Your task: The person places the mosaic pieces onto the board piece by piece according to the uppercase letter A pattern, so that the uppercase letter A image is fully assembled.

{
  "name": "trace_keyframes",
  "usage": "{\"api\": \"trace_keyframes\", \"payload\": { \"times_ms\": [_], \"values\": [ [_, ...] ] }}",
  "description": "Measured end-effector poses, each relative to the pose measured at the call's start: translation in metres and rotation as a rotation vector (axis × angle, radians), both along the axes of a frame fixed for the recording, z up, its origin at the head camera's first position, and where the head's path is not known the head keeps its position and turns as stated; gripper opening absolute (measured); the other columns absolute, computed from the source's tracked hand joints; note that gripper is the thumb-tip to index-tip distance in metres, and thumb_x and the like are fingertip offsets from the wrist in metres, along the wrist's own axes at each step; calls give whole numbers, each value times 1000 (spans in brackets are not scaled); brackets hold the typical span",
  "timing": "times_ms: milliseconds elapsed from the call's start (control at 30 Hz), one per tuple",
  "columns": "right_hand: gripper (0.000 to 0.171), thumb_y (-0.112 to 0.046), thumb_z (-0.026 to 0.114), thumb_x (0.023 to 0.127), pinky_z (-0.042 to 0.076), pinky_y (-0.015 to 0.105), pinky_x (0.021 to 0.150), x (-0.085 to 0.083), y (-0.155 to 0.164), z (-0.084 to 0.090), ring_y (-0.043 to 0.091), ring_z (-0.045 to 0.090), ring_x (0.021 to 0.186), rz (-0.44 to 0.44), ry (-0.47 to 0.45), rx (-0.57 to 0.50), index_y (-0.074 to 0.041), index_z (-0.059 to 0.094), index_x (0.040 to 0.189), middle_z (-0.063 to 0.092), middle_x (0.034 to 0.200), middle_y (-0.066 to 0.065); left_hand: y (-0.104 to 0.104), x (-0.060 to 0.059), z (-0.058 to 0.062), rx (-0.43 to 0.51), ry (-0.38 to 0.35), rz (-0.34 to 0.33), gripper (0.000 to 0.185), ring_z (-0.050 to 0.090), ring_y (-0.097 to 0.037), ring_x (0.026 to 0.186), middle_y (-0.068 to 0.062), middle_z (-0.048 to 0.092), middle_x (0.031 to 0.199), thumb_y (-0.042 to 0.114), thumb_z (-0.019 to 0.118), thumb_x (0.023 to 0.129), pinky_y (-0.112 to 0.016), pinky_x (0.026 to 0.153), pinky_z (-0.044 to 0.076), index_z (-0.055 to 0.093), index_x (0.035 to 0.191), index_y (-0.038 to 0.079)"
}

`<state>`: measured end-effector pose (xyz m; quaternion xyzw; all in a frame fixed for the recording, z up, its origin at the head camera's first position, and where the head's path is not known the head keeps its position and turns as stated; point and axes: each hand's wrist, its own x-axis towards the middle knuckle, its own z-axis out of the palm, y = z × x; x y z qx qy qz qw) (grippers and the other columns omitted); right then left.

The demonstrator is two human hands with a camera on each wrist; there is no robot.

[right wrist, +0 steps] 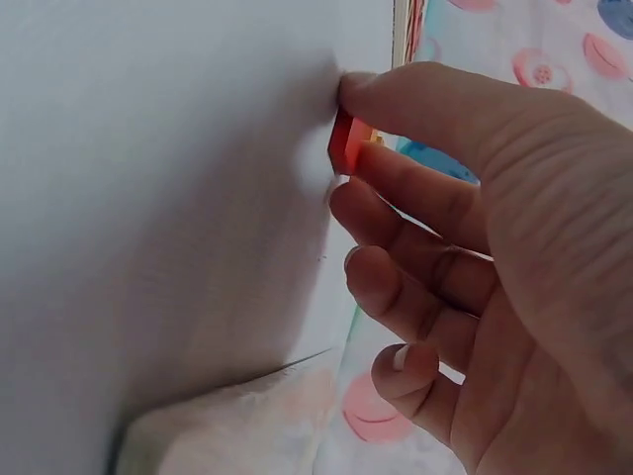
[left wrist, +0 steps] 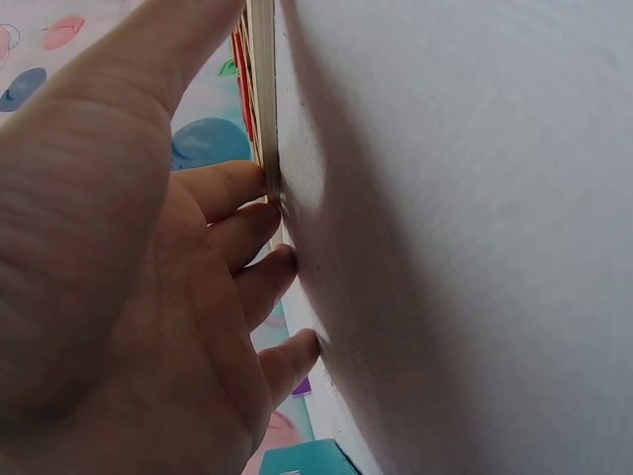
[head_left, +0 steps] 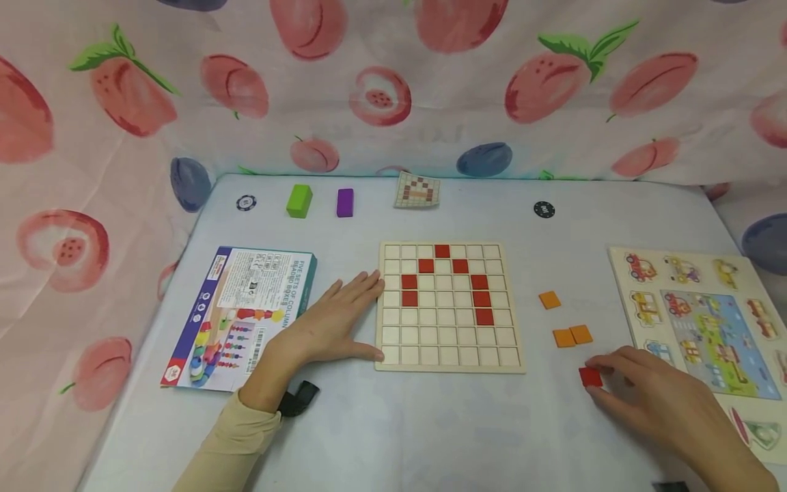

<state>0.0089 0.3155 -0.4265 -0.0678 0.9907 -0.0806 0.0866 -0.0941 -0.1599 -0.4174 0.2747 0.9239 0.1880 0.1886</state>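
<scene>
The right hand (head_left: 658,393) is pinching a red tile (head_left: 590,376) between thumb and fingers in a narrow grip, low on the bench (head_left: 430,424), at about four o'clock from the grid board (head_left: 449,342). The left hand (head_left: 332,321) is lying flat with straight fingers, touching the board's nine o'clock edge. Three orange tiles (head_left: 572,335) are lying just at twelve o'clock from the red one.

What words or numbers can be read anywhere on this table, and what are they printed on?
"FIVE SETS OF COLUMN BEADED BOXES": on the toy box, printed upside down to the camera.
"100", roughly: on the black chip, upside down and blurred.
The box's fine print and the other chip are too small to read.
</scene>
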Motion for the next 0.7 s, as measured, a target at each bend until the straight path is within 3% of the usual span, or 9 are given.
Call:
{"api": "trace_keyframes", "payload": {
  "times_ms": [267, 467, 700],
  "values": [
    [45, -31, 100, 62, 46, 9, 70, 1, -14, -2, 4, 58, 82, 110, 378, -157, -34, 77, 100, 74, 99, -11, 0, -1, -2, -7, 2, -9, 117, 14, -31, 170, -7, 15, 181, 58, 86, 83, -61, 137, 14, 26, 170, 8],
    [46, -30, 99, 63, 50, 10, 78, -18, -40, -1, 5, 65, 87, 222, 460, -216, -30, 80, 105, 76, 102, -12, 0, -1, -3, 4, -1, -2, 117, 13, -30, 170, -7, 15, 182, 58, 87, 83, -60, 138, 13, 26, 170, 9],
    [37, -30, 96, 70, 58, 25, 71, -53, -91, 0, 7, 69, 87, 362, 486, -301, -25, 80, 103, 77, 101, -10, -1, -1, -3, 24, -5, -6, 118, 13, -31, 170, -8, 15, 181, 57, 87, 82, -60, 138, 12, 26, 170, 8]
  ]
}}
